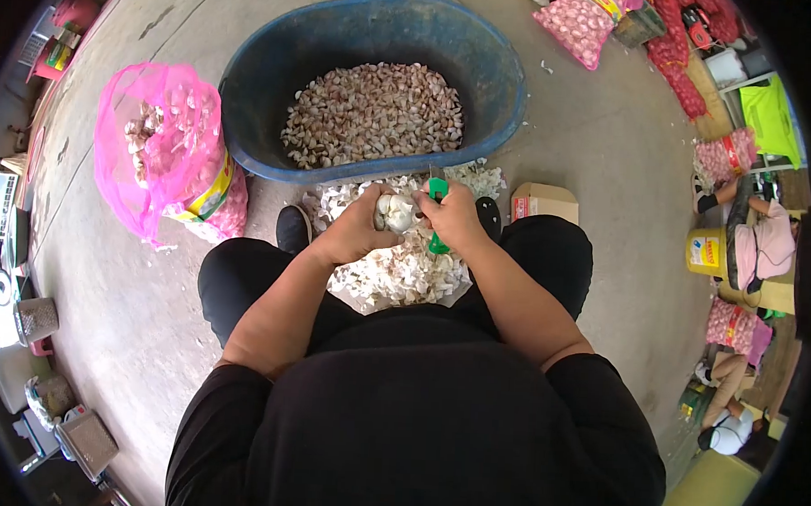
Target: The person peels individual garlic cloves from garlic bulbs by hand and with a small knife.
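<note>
Left hand: We have our left hand [357,231] with its grip closed round a garlic bulb [396,213], the fingers curled under it and the thumb lying along its side.
Right hand: Our right hand [459,217] has its grip shut on a knife [439,190] with a green handle. The green shows above and below the fist, and the hand touches the bulb on its right side. We cannot tell how the blade meets the bulb.
Bulb: We hold it in the air between our knees, over the floor [592,125] and just short of the tub's near rim.
Peelings: A heap of white peelings [405,271] lies on the floor straight under our hands and runs up to the tub's near wall.
Tub: A blue tub [250,74] stands beyond the heap, toward the floor's far edge. Brownish cloves [375,111] cover its bottom.
Bag: A pink mesh bag [161,143], open at the top and filled with garlic, stands just beside the tub on the side of the floor's left edge.
Box: A small cardboard box [543,203] lies by our right knee, near the tub.
Shoe: A black shoe [292,228] sits at the heap's left edge.
Far right corner: More pink sacks [578,24] of garlic lie there.
Right edge: A yellow bucket [706,253] stands by another person [763,246], well apart from us.
</note>
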{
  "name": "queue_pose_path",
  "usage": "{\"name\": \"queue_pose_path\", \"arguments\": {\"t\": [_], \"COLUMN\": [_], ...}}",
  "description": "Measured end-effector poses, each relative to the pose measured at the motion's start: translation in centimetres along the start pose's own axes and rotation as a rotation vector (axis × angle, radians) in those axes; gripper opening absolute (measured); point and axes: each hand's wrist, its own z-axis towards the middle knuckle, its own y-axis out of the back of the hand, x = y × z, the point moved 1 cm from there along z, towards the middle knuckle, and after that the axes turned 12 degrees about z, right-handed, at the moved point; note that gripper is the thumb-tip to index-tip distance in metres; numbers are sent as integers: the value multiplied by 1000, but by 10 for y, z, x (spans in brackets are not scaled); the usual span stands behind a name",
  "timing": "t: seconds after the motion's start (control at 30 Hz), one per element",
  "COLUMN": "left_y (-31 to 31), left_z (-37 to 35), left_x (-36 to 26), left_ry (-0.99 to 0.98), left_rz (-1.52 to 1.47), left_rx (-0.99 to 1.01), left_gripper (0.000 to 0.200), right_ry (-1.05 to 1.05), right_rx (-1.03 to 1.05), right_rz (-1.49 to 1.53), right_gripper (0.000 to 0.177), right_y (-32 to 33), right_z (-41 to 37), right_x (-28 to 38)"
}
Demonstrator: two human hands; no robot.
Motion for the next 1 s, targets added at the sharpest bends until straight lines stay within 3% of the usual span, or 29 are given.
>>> {"name": "queue_pose_path", "arguments": {"t": [0.07,0.17,0.27,0.37,0.47,0.5,0.6,0.7,0.8,0.83,0.93,0.97,1.0], "left_y": [0,1,-4,-3,0,0,3,1,-1,0,0,-2,-5], "left_z": [0,1,3,3,2,2,0,0,2,2,3,3,3], "left_x": [4,2,8,6,6,5,-3,-5,2,3,6,5,3], "left_ry": [43,38,50,5,48,40,24,4,-9,10,17,0,-17], "left_rz": [49,176,247,76,-52,-34,12,-14,-110,-115,-13,-18,-23], "left_rx": [-21,-68,-78,-25,23,22,22,55,33,7,-100,-117,-131], "left_gripper": [51,50,52,53,55,55,56,56,57,58,59,59,59], "right_ry": [-24,220,129,-48,15,167,25,8,-15,14,107,118,122], "right_rx": [-69,68,172,-3,-181,-203,-47,117,-161,-192,-156,15,44], "right_rz": [-22,-138,-156,-402,-556,-448,-36,20,-292,-285,-205,-129,-189], "right_gripper": [26,28,31,30,27,27,28,28,28,36,44,49,48], "right_y": [1,-1,-3,3,13,12,3,-3,6,7,4,-2,-7], "right_z": [-2,-5,-6,-3,7,7,1,0,5,4,7,-1,-9], "right_x": [3,7,6,21,7,3,11,-3,5,11,-17,1,11]}}
